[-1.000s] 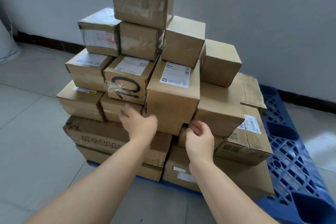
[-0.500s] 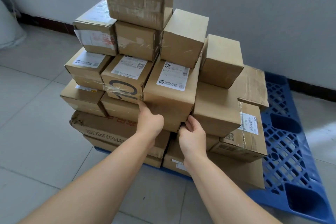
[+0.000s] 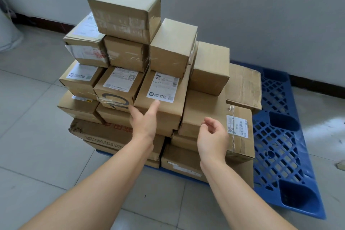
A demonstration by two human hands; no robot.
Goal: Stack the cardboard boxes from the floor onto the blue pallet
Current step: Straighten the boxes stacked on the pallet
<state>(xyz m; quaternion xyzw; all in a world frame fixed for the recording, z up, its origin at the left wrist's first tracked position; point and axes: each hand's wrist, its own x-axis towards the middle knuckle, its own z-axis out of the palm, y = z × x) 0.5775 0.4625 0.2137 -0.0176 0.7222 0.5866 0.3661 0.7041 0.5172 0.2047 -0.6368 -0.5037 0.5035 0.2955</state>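
**Boxes piled on the pallet, both hands empty**

The blue pallet [image 3: 276, 136] lay on the tiled floor [image 3: 37, 136] close to the wall [image 3: 261, 15], with its right part bare lattice. The cardboard boxes [image 3: 127, 54] stood on the pallet's left part in a stepped pile: wide flat ones lowest, smaller ones above, a single one on top. No box showed on the floor around the pallet, so the stacking looked nearly done.

Above the pallet's near edge, halfway up the pile, sat a box with a white label [image 3: 168, 87]. The left hand [image 3: 143, 121] lay against its front face with fingers straight and thumb reaching the label, gripping nothing. The right hand [image 3: 212, 138] hung nearer the pallet's bare side, fingers loosely curled and empty. Whether it touched the cardboard behind it could not be told.

The boxes looked stiff and smooth with tape, and the small ones were probably light. They would be best held by two opposite sides or under the bottom edge. The upper ones sat askew and might slide.
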